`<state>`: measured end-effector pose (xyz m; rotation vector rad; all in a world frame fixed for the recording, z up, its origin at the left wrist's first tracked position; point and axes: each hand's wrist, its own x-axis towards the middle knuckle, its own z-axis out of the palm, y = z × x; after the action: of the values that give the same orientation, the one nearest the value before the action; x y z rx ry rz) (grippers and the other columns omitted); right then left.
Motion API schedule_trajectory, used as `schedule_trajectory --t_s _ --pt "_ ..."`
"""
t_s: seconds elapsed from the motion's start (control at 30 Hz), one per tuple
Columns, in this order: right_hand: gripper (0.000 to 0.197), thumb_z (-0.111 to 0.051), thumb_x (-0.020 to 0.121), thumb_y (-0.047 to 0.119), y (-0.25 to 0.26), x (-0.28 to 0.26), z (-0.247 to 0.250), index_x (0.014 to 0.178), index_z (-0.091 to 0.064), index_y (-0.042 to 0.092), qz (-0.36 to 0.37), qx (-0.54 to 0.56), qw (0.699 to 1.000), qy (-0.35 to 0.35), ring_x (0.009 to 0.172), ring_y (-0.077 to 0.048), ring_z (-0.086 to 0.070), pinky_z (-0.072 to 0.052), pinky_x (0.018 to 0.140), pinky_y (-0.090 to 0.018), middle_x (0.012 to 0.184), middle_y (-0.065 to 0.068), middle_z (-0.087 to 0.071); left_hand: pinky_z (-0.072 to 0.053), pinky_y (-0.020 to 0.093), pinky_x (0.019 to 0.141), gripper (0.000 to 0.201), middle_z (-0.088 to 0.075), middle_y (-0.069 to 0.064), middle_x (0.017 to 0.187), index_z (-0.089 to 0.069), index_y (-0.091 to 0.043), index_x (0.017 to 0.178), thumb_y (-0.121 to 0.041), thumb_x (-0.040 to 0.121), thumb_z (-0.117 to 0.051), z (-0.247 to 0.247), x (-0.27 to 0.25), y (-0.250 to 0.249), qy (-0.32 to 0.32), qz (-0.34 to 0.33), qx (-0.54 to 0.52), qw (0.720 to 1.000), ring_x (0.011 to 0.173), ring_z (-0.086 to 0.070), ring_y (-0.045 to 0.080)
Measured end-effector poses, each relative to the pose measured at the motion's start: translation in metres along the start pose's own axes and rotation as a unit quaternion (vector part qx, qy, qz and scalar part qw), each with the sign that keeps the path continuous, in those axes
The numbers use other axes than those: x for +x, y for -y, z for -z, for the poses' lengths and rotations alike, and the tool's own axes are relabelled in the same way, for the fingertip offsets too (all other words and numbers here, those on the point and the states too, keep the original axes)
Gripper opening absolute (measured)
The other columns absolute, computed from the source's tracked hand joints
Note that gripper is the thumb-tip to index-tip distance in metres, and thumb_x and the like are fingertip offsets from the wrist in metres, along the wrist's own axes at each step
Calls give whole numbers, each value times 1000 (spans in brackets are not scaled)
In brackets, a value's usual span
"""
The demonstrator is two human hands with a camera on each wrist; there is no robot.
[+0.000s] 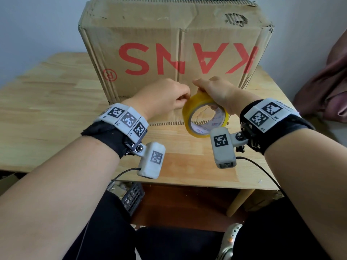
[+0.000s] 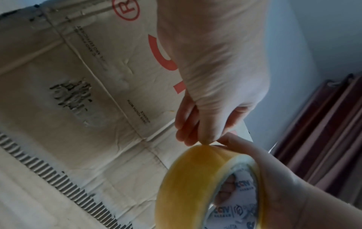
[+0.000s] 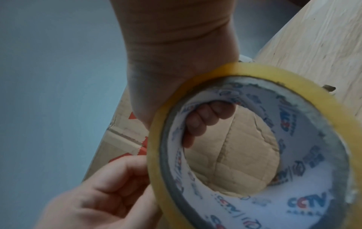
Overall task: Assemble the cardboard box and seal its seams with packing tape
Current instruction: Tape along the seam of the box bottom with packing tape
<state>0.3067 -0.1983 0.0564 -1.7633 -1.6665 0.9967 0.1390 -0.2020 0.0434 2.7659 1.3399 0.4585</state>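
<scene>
I am hunting the tape end in front of the upright brown cardboard box (image 1: pixel 169 51).
My right hand (image 1: pixel 216 92) is clamping the yellow packing-tape roll (image 1: pixel 204 117), my left hand (image 1: pixel 169 98) pinching its rim (peeling comes next, I judge).

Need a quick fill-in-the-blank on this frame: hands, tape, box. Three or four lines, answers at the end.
1. The right hand grips the roll of ____ packing tape, fingers through its core.
2. The left hand pinches at the roll's outer ____.
3. The cardboard box stands on the ____ table.
4. The box's red lettering reads ____.

Missing words: yellow; surface; wooden; upside down
</scene>
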Motion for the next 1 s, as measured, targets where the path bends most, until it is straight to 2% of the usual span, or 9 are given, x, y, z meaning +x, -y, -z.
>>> schedule_trajectory --t_s 0.13,0.27,0.47,0.57,0.63,0.7,0.83,0.93,1.0 --pt "40 -45 95 48 0 -2 0 76 -49 13 4 -12 1000 18 43 -19 -36 -34 46 -23 57 -5 -42 -38 30 64 11 -60 1 82 -62 -10 94 -17 89 -54 -4 1 -1 3 -27 22 999 75 -53 19" --pt "49 -40 96 52 -2 0 1 69 -52 12 14 3 999 37 46 -21 -38 -36 51 -27 60 -10 -45 -31 29 61 2 -49 -2 69 -55 -8 78 -6 78 -56 -9 1 -2 -36 -79 8 996 67 -44 20" --pt "50 -41 97 48 -6 5 5 68 -53 9 3 104 994 21 38 -18 -37 -34 47 -26 45 -4 -45 -35 30 61 7 -45 -6 67 -54 -9 77 -2 76 -55 -9 1 4 -68 -70 -24 995 66 -41 17" --pt "49 -45 96 47 -8 8 9 66 -51 10 -8 167 986 11 40 -20 -36 -32 47 -26 46 -5 -45 -46 31 70 7 -56 -7 83 -59 -12 92 -9 88 -54 -8 1 6 -75 -36 -92 992 76 -50 13" --pt "50 -45 95 48 -8 9 11 63 -52 10 -6 177 984 11 42 -20 -37 -33 48 -26 49 -6 -45 -45 18 81 23 -57 -12 102 -60 -15 116 -14 96 -50 -7 1 3 -57 -6 -152 987 88 -54 4" --pt "51 -46 95 48 -8 8 11 61 -53 11 -3 176 984 12 44 -21 -37 -33 49 -27 51 -6 -46 -42 12 85 32 -57 -14 106 -56 -16 128 -15 98 -47 -4 1 0 -35 18 -197 980 91 -54 -1" --pt "51 -45 97 46 -8 6 10 61 -53 11 4 165 986 17 44 -21 -36 -32 49 -27 52 -6 -45 -47 15 86 29 -64 -10 105 -62 -17 123 -16 96 -53 -1 -1 0 -34 31 -210 977 86 -60 -2" --pt "51 -42 98 46 -8 6 10 61 -48 12 2 144 989 18 43 -21 -34 -33 47 -27 52 -7 -42 -51 29 88 24 -71 -3 102 -67 -18 115 -18 93 -57 -1 -2 1 -49 11 -146 988 89 -64 7" --pt "49 -41 98 46 -8 5 9 63 -47 12 1 125 992 21 42 -21 -34 -33 47 -27 53 -8 -41 -51 33 84 21 -71 0 97 -70 -16 109 -17 93 -57 -2 -2 -1 -48 0 -118 992 87 -64 13"
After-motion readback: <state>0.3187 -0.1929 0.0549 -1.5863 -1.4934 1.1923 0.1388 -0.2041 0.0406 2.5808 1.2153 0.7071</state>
